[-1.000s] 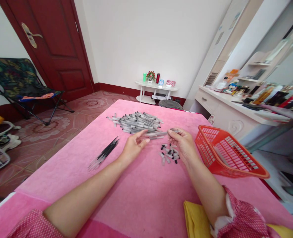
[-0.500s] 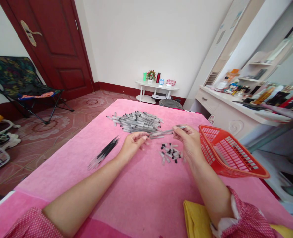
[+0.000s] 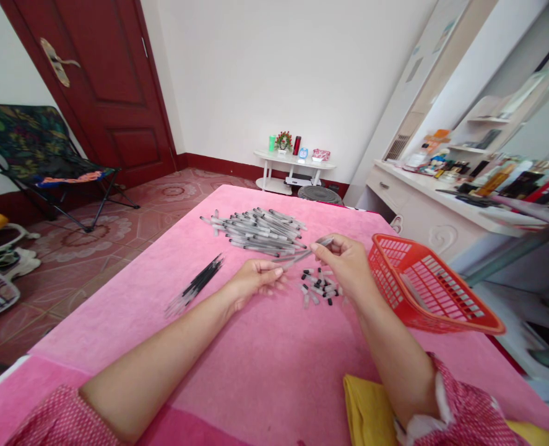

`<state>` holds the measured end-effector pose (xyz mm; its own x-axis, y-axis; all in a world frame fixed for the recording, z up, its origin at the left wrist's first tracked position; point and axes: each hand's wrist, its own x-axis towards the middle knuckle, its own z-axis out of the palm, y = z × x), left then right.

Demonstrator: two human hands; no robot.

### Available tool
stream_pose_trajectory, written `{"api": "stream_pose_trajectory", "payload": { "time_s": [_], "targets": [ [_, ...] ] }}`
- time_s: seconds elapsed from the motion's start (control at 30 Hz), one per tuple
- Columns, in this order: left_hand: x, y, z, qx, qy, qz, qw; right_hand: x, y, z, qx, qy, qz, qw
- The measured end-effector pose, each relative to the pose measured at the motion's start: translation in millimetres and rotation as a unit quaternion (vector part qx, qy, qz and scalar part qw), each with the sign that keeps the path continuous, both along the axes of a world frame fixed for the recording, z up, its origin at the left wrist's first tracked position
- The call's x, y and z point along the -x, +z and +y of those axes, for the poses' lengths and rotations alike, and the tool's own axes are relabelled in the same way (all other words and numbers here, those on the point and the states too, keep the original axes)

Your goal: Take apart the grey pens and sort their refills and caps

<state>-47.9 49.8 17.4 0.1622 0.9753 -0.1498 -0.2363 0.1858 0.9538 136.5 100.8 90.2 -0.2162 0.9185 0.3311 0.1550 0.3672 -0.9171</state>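
My right hand (image 3: 348, 263) is closed, pinching clear pen barrels (image 3: 323, 241) that point down to the left; motion blur hides how many. The thumb and fingers of my left hand (image 3: 258, 279) close on the lower end of a thin pen barrel (image 3: 290, 262) reaching across between the hands. Just beyond lies a heap of clear pens with dark tips (image 3: 262, 229). Below my right hand, small clear and black pen caps (image 3: 320, 286) are scattered on the pink cloth (image 3: 255, 359). A bundle of black ink refills (image 3: 200, 279) rests left of my left hand.
An orange-red plastic basket (image 3: 423, 279) stands by my right forearm, at the table's right side. Folded yellow cloth (image 3: 371, 409) lies near the front edge. To the right is a dresser (image 3: 423, 198) crowded with bottles; a folding chair (image 3: 37, 148) stands at left.
My left hand has moved slightly down and toward me, its fingers now on a barrel's end. My right hand has shifted a little left, with the barrels tilting more steeply.
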Motion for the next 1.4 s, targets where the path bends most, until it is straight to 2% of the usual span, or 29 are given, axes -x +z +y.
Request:
{"api": "stream_pose_trajectory", "payload": {
  "time_s": [0.13,0.27,0.4,0.57,0.73,0.87,1.03,1.17,1.33,1.4],
  "targets": [
    [-2,0.7,0,-0.039,0.017,0.057,0.997,1,-2,-1,0.008,-0.005,0.019,1.0],
    [-4,-0.8,0,-0.074,0.004,0.077,0.994,3,-1,-4,-0.018,-0.017,0.013,1.0],
    [-6,-0.2,-3,-0.101,-0.042,0.047,0.993,8,9,-19,-0.102,-0.039,-0.04,0.993],
    [-11,6.1,-9,-0.128,-0.128,-0.013,0.983,15,28,-49,-0.243,-0.034,-0.123,0.962],
    [-13,7.7,-11,-0.136,-0.149,-0.048,0.978,16,34,-61,-0.303,-0.033,-0.136,0.942],
    [-12,5.8,-10,-0.132,-0.137,-0.052,0.98,15,33,-58,-0.305,-0.061,-0.111,0.944],
    [-11,6.6,-10,-0.123,-0.118,-0.02,0.985,15,32,-49,-0.262,-0.065,-0.08,0.96],
    [-11,7.7,-10,-0.13,-0.097,-0.016,0.987,11,33,-43,-0.233,-0.1,-0.053,0.966],
    [-11,6.1,-9,-0.105,-0.076,-0.068,0.989,5,39,-41,-0.194,-0.099,0.0,0.976],
    [-11,4.8,-9,-0.081,-0.077,-0.106,0.988,5,37,-41,-0.201,-0.111,0.007,0.973]
  ]
}}
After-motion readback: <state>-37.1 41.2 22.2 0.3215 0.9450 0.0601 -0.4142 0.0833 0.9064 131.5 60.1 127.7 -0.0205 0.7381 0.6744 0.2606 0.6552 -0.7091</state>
